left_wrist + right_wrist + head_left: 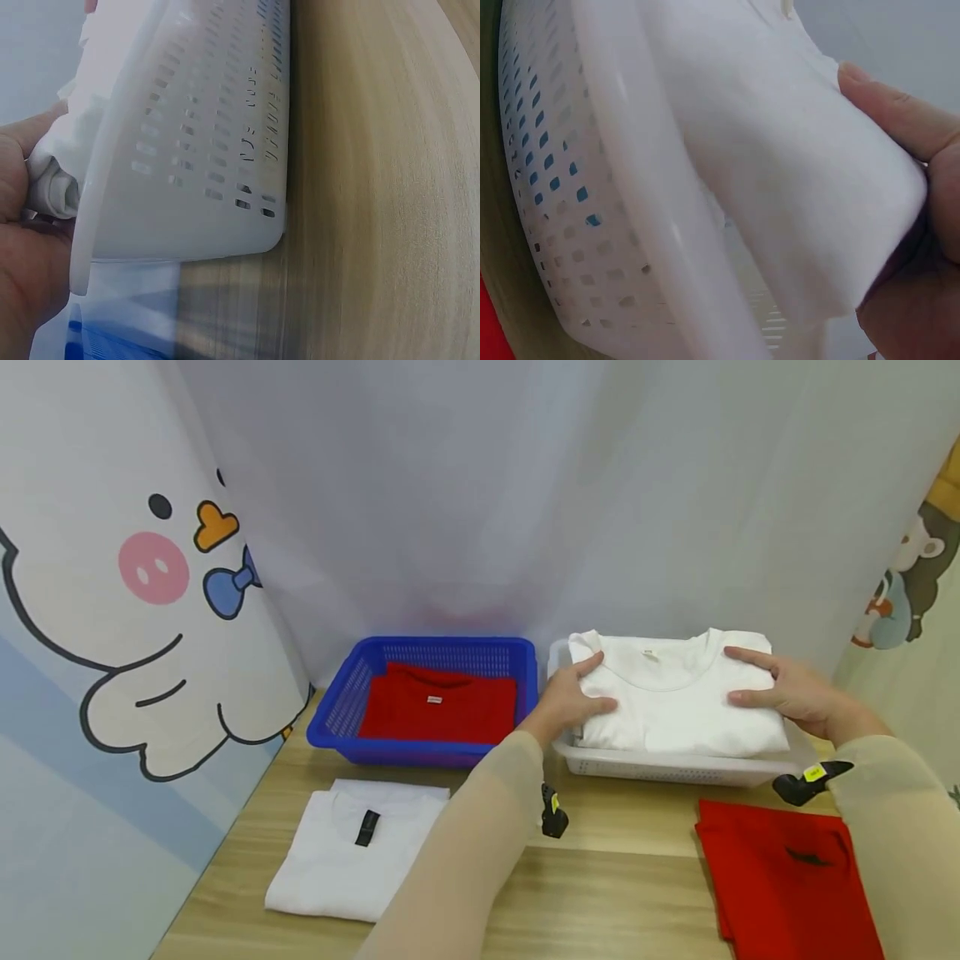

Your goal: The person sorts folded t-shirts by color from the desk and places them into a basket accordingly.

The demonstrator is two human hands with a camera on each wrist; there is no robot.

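A folded white T-shirt (682,714) lies over the white plastic basket (660,766), its neckline toward the back. My left hand (564,697) grips the shirt's left edge, and in the left wrist view the folded layers (58,187) bunch against the palm at the basket rim. At the opposite edge my right hand (795,693) holds the shirt with thumb and fingers. The right wrist view shows that side of the shirt (795,165) raised above the rim, with some fingers hidden beneath the fabric.
Left of the white basket stands a blue basket (420,753) with a folded red T-shirt (442,710) inside. Another folded white shirt (356,864) lies on the wooden table (592,893) at the front left. A folded red shirt (787,885) lies at the front right. A curtain (480,510) hangs behind.
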